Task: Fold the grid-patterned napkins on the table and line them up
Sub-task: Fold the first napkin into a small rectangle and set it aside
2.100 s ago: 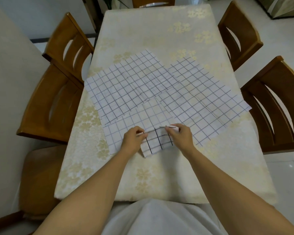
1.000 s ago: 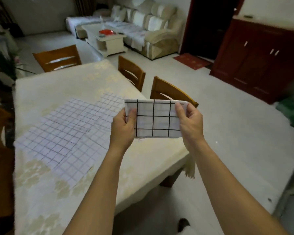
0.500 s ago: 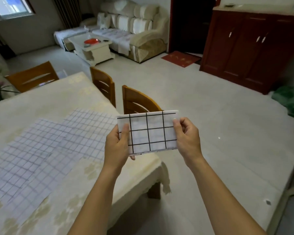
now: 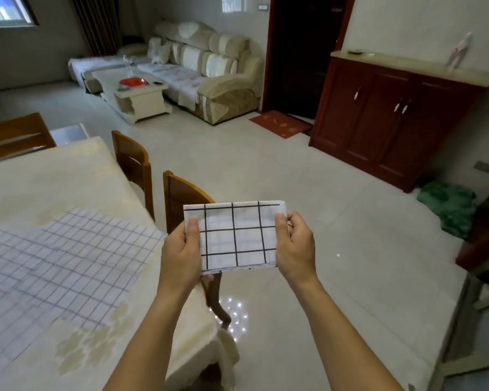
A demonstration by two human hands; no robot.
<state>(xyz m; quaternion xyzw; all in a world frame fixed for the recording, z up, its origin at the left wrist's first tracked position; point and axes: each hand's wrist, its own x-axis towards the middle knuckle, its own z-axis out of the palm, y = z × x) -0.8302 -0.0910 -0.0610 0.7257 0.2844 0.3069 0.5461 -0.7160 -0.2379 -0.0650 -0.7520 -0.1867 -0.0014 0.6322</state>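
folded napkin [image 4: 235, 235] in the thumb-and-finger pinch of left hand [image 4: 180, 249] and right hand [image 4: 295, 246], chair [image 4: 181, 196] behind, unfolded napkins [image 4: 62, 249] on table [image 4: 40, 176]

arms outstretched, left hand [image 4: 180, 251], right hand [image 4: 295, 246], both pinching napkin [image 4: 235, 238]

two hands, left hand [image 4: 180, 249] and right hand [image 4: 295, 249], and one folded napkin [image 4: 235, 235]. three chairs [image 4: 14, 136] [image 4: 132, 159] [image 4: 181, 193], one table [image 4: 54, 179], one sofa [image 4: 209, 66], one cabinet [image 4: 378, 114]. the flat napkins [image 4: 68, 249] overlap; their number cannot be told.

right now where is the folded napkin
In the head view the folded napkin is held up centre frame between the left hand and right hand, off the table's right edge, over the floor.
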